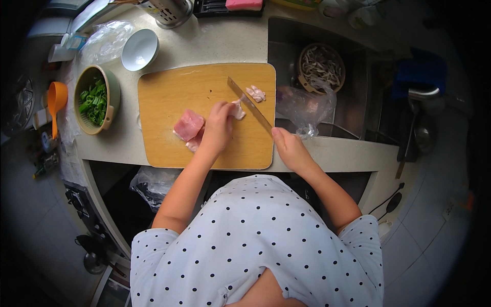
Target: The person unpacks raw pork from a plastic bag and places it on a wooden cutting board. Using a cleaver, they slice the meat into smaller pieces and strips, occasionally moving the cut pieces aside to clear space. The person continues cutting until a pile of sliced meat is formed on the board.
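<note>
My right hand [291, 148] is wrapped round the handle of a kitchen knife [250, 107], its blade slanting up and left over a wooden cutting board [169, 97]. The blade stands on edge beside a pale piece of fatty meat [238, 110]. Curled fingers of my left hand [220, 120] press that piece from its left side. Small cut bits of pale meat [255, 93] lie on the board right of the blade. A pink block of raw meat [189, 125] rests left of my left hand, with more meat partly hidden under my wrist.
Left of the board are a colander of chopped greens [94, 100], a white bowl [140, 50] and an orange ladle [57, 100]. To the right, the sink [353, 115] holds a basket of pale strips [321, 66] and a clear plastic bag [307, 110]. A perforated metal holder [171, 13] stands behind.
</note>
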